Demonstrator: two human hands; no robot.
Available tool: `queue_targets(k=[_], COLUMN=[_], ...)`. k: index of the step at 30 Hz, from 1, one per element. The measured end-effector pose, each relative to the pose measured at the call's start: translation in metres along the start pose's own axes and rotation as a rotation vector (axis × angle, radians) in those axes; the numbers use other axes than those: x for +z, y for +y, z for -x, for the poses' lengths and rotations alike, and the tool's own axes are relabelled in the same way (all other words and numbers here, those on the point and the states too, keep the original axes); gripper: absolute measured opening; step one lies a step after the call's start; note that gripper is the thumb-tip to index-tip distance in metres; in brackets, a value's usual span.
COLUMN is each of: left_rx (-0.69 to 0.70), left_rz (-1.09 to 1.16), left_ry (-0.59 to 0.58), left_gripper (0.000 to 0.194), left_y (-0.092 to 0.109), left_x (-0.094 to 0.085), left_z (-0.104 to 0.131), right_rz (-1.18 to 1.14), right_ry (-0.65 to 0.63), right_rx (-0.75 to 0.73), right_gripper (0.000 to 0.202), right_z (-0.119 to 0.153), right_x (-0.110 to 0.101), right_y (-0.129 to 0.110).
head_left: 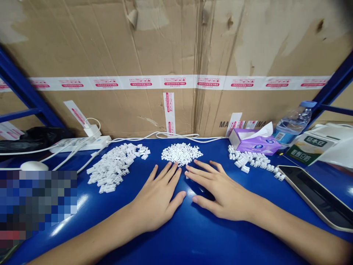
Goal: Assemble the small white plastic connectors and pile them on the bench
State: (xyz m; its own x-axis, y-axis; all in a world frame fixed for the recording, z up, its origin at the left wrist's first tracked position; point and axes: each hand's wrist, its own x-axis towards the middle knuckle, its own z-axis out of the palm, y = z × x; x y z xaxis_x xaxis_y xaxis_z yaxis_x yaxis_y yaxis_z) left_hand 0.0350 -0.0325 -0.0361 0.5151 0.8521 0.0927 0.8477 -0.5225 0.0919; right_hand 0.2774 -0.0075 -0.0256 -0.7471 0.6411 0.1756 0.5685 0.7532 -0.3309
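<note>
Head view looks down on a blue counter whose back edge meets a cardboard sheet. Along the sheet runs white tape printed with red bands and small handling symbols, its characters too small to read surely; lower right, the dark letters "MA" and "INA" show, with stickers between them.

Both hands lie open, palms down, released, fingers spread. The left hand and right hand point toward a heap of tiny white pieces midway along the counter's back edge, fingertips at its near rim; whether they touch it I cannot tell. One small white piece shows beside the right hand's fingertips.

Larger white plastic parts are piled toward the back left corner, just in front of a white power strip with a charger plugged in. Toward the back right corner, white connector-like parts lie before a purple tissue pack bearing a dark blue round logo. Beside it lean a blue-capped bottle, its label carrying a barcode, and a green-and-white carton reading "豆本豆". Nearer the right edge rests a dark-screened phone.
</note>
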Motion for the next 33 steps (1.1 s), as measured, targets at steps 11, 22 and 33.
queue_targets(k=[11, 22, 33], left_rx=[-0.025, -0.035, -0.033], left_rz=[0.001, 0.005, 0.03], left_ry=[-0.051, -0.072, -0.089], left_gripper=[0.069, 0.069, 0.07], left_y=[0.0, -0.001, 0.003], left_x=[-0.003, -0.004, -0.01], left_z=[0.0, -0.001, 0.001], right_rz=[0.372, 0.742, 0.739], right_ry=[0.135, 0.098, 0.218], right_rx=[0.182, 0.526, 0.426], right_gripper=[0.039, 0.045, 0.045], right_z=[0.006, 0.014, 0.016], right_x=[-0.021, -0.037, -0.027], right_y=[0.044, 0.072, 0.085])
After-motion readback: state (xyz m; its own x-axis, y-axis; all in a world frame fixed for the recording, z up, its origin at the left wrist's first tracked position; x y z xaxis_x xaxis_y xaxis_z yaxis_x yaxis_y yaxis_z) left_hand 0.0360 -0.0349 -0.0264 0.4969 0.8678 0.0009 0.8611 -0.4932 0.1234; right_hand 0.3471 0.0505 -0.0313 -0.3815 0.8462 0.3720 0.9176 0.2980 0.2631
